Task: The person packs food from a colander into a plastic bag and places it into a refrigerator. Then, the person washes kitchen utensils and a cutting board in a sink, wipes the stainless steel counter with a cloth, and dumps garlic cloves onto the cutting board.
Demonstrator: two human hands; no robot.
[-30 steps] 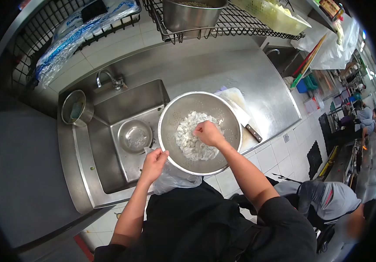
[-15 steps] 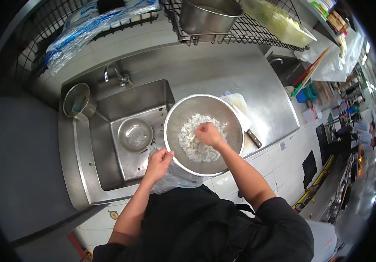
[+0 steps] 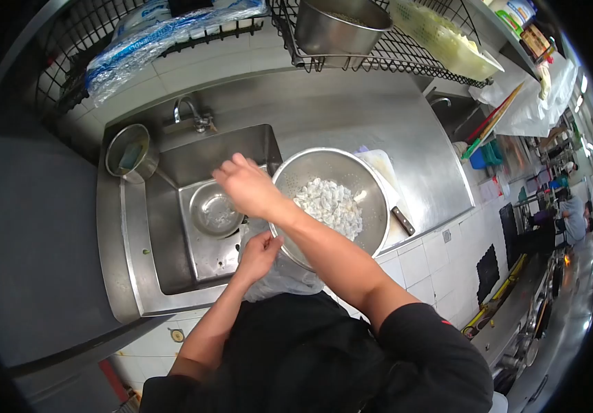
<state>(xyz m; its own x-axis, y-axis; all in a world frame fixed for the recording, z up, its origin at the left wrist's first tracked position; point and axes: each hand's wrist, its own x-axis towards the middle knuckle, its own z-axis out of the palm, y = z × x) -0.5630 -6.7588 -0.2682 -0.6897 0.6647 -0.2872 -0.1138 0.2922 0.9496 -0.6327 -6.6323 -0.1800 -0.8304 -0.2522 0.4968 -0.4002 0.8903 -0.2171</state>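
Person at a steel counter, viewed from the head; clock positions are read about the centre of the steel colander (image 3: 338, 164). The colander, the main vessel, stands at the counter's near edge beside the sink (image 3: 169, 256) and contains a mound of pale food pieces (image 3: 327, 204). The left hand (image 3: 259, 256) grips the rim at 8 o'clock, its fingers closed on the edge. The right hand (image 3: 250, 186) is raised beyond the rim, between 9 and 10 o'clock, over the sink. Its fingers are curled and partly closed; whether they enclose anything cannot be told. At 9 o'clock, a shallow metal bowl (image 3: 208, 208) lies in the sink. A clear plastic bag (image 3: 283, 281) hangs at 7 o'clock. The white cutting board (image 3: 381, 162) projects at 1 to 2 o'clock, and the knife's brown handle (image 3: 402, 220) lies at 3 o'clock.
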